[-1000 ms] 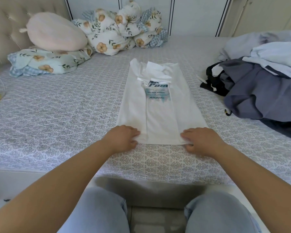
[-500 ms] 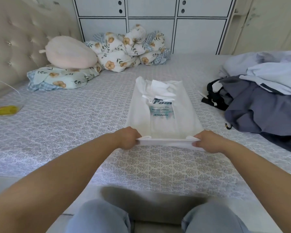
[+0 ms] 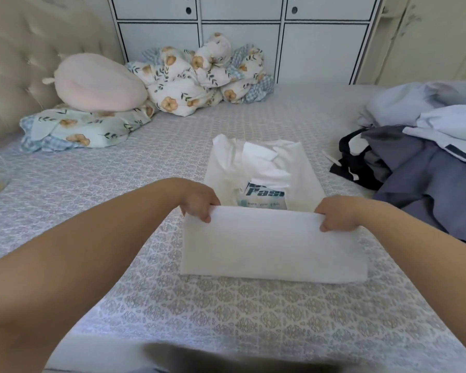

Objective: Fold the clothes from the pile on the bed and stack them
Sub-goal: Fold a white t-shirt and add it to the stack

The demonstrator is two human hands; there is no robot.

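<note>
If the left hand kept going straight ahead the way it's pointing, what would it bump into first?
Probably the far half of the white T-shirt that the left hand grips, near its crumpled collar; depth is hard to judge.

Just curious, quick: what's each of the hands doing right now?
Left hand: grips the white T-shirt's lifted hem.
Right hand: grips the same hem.

Bare left hand point(image 3: 199, 201) and right hand point(image 3: 335, 215), bare forearms, no sleeves, rings or watch visible; lower edge blurred, perhaps clothing.
</note>
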